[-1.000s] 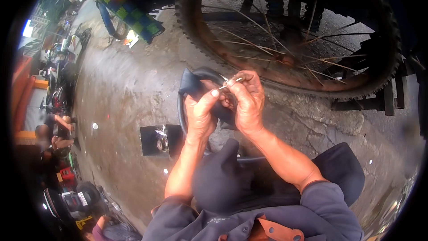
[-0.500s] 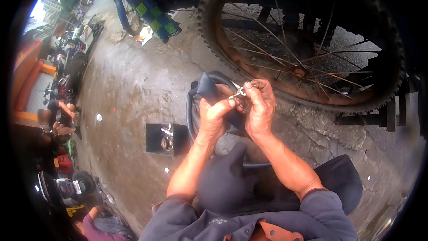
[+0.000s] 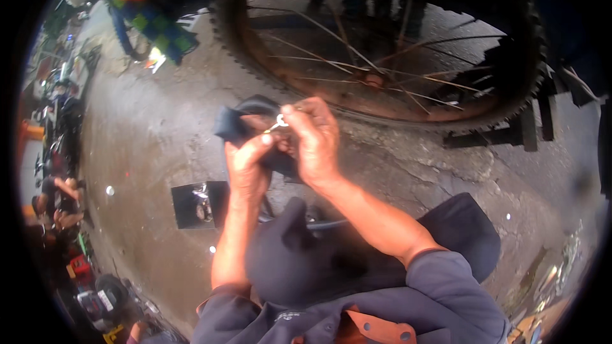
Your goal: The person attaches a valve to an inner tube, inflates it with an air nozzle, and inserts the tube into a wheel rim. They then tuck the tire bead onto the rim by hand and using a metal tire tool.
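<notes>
Worn concrete, a spoked wheel and motorbikes show an outdoor street-side workplace.

thin held piece: too small to identify | wheel: cut off at top | black box: contents blurred

Bare forearms converge from below, right one more slanted; left hand upright, thumb extended up-right; right hand just beside it, slightly higher, thumb pinching against fingers.

A head-worn fisheye looks down, close above left hand and right hand; its blurred upper left probably reaches farther.
</notes>
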Tool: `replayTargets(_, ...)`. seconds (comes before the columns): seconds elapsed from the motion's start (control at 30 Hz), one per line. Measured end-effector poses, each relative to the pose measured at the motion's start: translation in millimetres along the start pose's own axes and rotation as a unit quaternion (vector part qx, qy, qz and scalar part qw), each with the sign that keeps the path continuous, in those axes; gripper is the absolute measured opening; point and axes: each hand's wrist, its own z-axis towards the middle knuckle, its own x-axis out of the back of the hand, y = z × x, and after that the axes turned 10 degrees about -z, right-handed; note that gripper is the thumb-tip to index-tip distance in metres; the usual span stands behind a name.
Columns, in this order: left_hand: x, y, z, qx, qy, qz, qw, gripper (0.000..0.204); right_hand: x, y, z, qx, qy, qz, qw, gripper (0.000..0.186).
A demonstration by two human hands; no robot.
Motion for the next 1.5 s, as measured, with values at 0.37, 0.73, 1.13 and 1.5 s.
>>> replayTargets(0.37,-6.3,-1.5,2.3,-0.014,-0.027,0.021,0.999,0.014,4.1,-1.9,2.7,0.022,-0.033,-0.019,0.999,0.019)
replayTargets(0.73,-2.2,-2.8,2.0,-0.024,-0.03,0.035,0.999,0.013,5.1,3.0,4.2,0.05,-0.048,-0.013,0.998,0.016)
replayTargets(1.13,-1.7,-2.1,2.4,-0.037,-0.059,0.04,0.997,0.012,5.7,2.5,3.3,0.041,-0.05,-0.031,0.997,0.016)
replayTargets(1.5,-5.0,-1.5,0.8,-0.044,-0.052,0.05,0.996,0.01,4.9,3.4,2.5,0.054,-0.041,-0.03,0.997,0.016)
